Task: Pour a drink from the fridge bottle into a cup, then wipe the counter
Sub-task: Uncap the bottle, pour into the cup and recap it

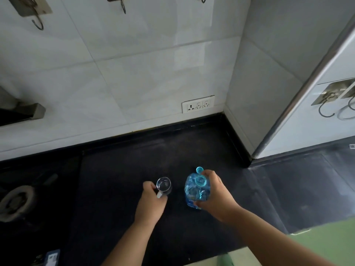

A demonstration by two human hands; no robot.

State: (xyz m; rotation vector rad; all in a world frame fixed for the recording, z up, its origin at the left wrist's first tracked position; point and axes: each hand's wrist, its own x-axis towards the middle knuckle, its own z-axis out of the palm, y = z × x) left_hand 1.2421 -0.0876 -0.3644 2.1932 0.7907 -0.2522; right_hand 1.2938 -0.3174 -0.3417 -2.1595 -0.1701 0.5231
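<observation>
Two bare forearms reach in from the six o'clock edge, the right one (269,231) crossing from five o'clock and the left one (124,244) rising almost straight up. The left hand (151,200) curls its fingers round the handle of a clear glass cup (163,185), which stands upright on the dark table (115,169) just below the centre of the view. How much liquid the cup holds cannot be told from here. At three o'clock from the cup, near but not touching it, stands a blue-tinted plastic bottle (196,191), seen from above with its mouth uncovered. The right hand (215,194) wraps round the bottle's far side and shoulder, thumb low against the label, fingers curled over the top edge. A small blue cap (199,169) shows at the bottle's twelve o'clock, right beside the fingertips; whether it lies on the table or is held is not clear.

At twelve o'clock, on the pale tiled wall (134,73), a white socket plate (198,103) sits just above the table's back edge. Metal hooks (38,24) hang along the wall at eleven o'clock. A gas burner (17,202) lies at nine o'clock on the table. At three o'clock a white panel (326,93) carries two more hooks.
</observation>
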